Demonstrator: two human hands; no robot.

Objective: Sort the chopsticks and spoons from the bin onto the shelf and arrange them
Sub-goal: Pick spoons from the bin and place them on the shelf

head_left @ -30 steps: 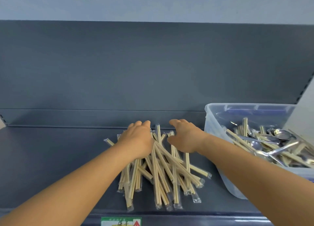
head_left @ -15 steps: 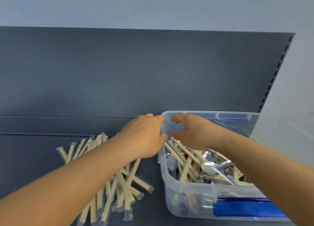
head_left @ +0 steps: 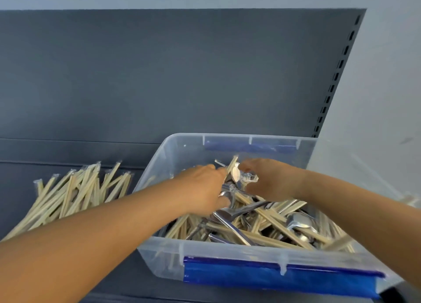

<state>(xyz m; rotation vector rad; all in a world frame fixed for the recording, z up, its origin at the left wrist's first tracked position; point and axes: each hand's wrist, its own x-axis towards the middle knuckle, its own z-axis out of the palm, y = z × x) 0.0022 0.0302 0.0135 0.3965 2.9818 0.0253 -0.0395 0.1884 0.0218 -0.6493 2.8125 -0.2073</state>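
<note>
A: Head cam. Where's the bin?
B: Clear plastic bin (head_left: 227, 255) w/ blue strips on front and back rims sits on the dark shelf (head_left: 20, 172), right of centre, against the back panel (head_left: 182, 74).
A: What's inside?
B: Mixed heap: wrapped chopsticks (head_left: 273, 220) criss-crossed w/ metal spoons (head_left: 298, 221). Bit blurred, can't count them.
A: Hands?
B: Both are in the bin, near its back half. Left hand (head_left: 202, 186) lies on the heap, fingers curled round a chopstick and a spoon handle at its tips. Right hand (head_left: 271, 179) faces it, close by, thumb and fingers bent toward the same spot. Whether the right one actually pinches anything, can't tell; blur and clear wrapper hide it.
A: Anything sorted on the shelf?
B: Yes, a loose pile of wrapped chopsticks (head_left: 75, 193) lies on the shelf left of the bin, fanned out, tips toward the back panel. Left forearm crosses over its near end.
A: Rest?
B: Pale wall (head_left: 376, 97) to the right, beside the slotted upright (head_left: 337, 74).
</note>
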